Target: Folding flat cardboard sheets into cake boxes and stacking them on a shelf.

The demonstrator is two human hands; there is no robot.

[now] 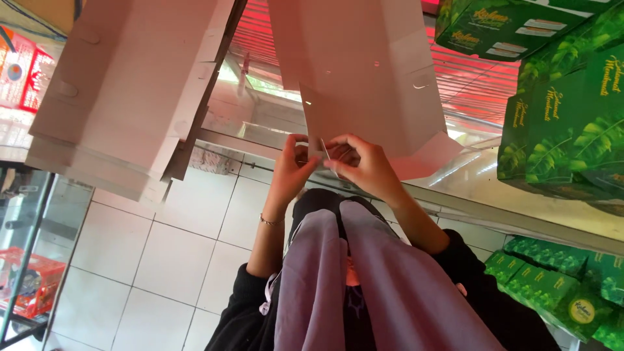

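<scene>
Head view, upside down: both hands meet at the lower edge of a flat pale pink cardboard box blank, which hangs over the glass table. The left hand pinches the blank's folded flap, fingers closed on it. The right hand grips the same flap from the other side, thumb pressed on the card. A second stack of pale blanks lies toward the table's left edge. Green leaf-printed boxes pile up at the right edge.
</scene>
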